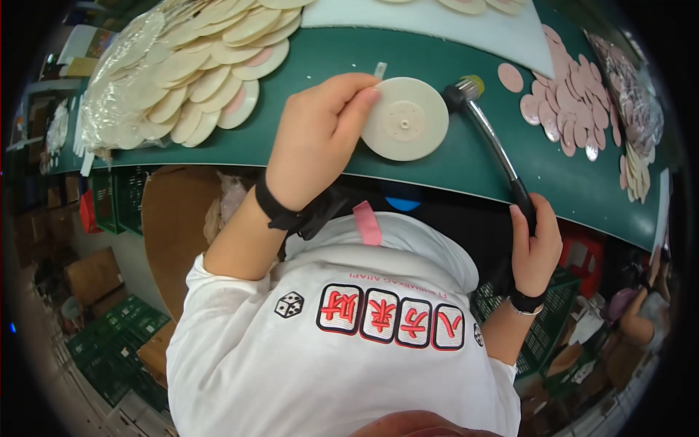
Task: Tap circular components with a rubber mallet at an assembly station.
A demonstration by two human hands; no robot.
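A round cream disc point(419, 144) with a small raised hub at its centre lies on the green table near its front edge. My left hand point(320, 135) is closed at the disc's upper left edge, thumb and forefinger pinched together there. A small whitish, clear piece point(380, 70) juts out just beyond those fingertips. My right hand point(535, 237) is wrapped round the black grip of a hammer point(495, 138) with a shiny metal shaft. The hammer's head rests low over the table, close to the disc's right edge. A yellowish round piece point(476, 82) partly shows behind the head.
A large heap of cream discs point(211, 65), partly in clear plastic, covers the table's left. Small pink discs point(568, 102) pile up at the right, beside a plastic bag point(633, 95). A white sheet point(429, 22) lies at the back. Green crates point(116, 349) stand below; another person point(644, 317) is at far right.
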